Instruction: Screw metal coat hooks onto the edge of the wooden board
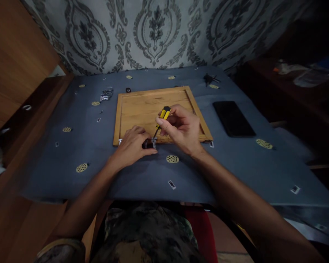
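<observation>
A yellow-and-black screwdriver [164, 114] is pinched in my right hand [183, 126], slanting down to the left. Its tip meets a small metal fitting [154, 140] at the front edge of a framed wooden panel [142, 106]. My left hand [133, 144] grips a dark piece with shiny metal [148, 145] at the same edge, between thumb and fingers. The exact kind of that piece is hard to make out, as the fingers cover part of it. A second bit of metal [120, 141] shows at the panel's front left corner.
Shiny metal parts [106, 94] lie left of the panel on the blue patterned cloth [98, 120]. To the right rests a flat black device [234, 118]. Behind it is a small dark cluster [210, 79]. A little black item [128, 90] sits by the panel's back edge.
</observation>
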Tool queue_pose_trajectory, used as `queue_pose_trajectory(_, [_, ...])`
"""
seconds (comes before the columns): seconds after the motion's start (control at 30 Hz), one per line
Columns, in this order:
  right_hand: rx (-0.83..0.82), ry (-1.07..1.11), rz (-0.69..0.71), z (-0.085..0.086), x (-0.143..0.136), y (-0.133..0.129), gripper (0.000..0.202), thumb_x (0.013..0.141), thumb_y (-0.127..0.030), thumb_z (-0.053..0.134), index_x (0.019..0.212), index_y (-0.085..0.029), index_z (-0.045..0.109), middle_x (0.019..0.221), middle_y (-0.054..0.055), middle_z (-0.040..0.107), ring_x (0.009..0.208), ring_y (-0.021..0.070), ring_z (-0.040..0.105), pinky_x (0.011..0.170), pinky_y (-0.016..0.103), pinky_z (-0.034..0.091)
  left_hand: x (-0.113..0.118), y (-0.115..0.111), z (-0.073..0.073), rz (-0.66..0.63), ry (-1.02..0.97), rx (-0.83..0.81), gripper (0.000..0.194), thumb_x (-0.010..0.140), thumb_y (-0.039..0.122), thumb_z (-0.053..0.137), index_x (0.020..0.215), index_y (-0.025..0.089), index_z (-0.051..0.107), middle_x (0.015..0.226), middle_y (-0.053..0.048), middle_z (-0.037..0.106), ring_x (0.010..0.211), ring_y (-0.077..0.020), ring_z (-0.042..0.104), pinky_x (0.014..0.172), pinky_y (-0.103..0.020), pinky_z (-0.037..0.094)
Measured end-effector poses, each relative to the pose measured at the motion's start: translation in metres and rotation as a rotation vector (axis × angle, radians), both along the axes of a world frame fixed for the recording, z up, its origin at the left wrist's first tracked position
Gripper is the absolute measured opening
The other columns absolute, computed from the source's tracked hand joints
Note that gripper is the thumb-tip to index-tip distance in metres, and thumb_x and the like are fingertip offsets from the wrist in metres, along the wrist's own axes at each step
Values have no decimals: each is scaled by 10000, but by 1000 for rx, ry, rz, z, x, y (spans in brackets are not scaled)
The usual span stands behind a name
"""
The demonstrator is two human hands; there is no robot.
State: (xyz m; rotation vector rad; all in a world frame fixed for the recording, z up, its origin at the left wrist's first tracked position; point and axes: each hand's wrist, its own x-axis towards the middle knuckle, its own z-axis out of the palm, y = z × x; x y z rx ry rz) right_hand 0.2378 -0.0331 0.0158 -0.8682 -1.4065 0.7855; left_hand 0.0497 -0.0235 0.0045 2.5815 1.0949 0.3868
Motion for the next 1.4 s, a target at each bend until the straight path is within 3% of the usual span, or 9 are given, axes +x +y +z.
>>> queue_pose_trajectory(0.3, [-10,-73,159,8,12,3,360,845,-532,825,869,-204,677,729,-42,621,535,87,620,492,232,481,-1,2,-3,0,-12,-11,293,877,429,826,1006,186,724,1053,-85,697,1103,-303,608,977,-463,496])
queue_pose_trajectory(0.53, [58,-108,30,4,8,1,430,765,-537,893,759,-213,610,705,-42,561,552,87,540,498,245,475,0,0,-3,11,-5,-1,313,872,421,837,1033,181,716,1100,-85,698,1137,-297,612,986,-442,495])
queue_pose_trajectory(0.77, [101,-28,-101,8,4,-3,435,800,-575,853,748,-250,570,698,-39,530,515,100,548,452,261,467,0,1,-1,-4,0,7,315,862,452,839,993,192,719,1049,-75,697,1084,-292,619,945,-424,501])
queue_pose_trajectory(1.4, [52,-41,-30,2,5,1,427,806,-521,866,755,-230,558,677,-54,515,518,84,513,458,250,422,0,0,-1,-1,-7,-6,309,873,441,830,1001,185,714,1052,-79,688,1092,-295,606,956,-425,489])
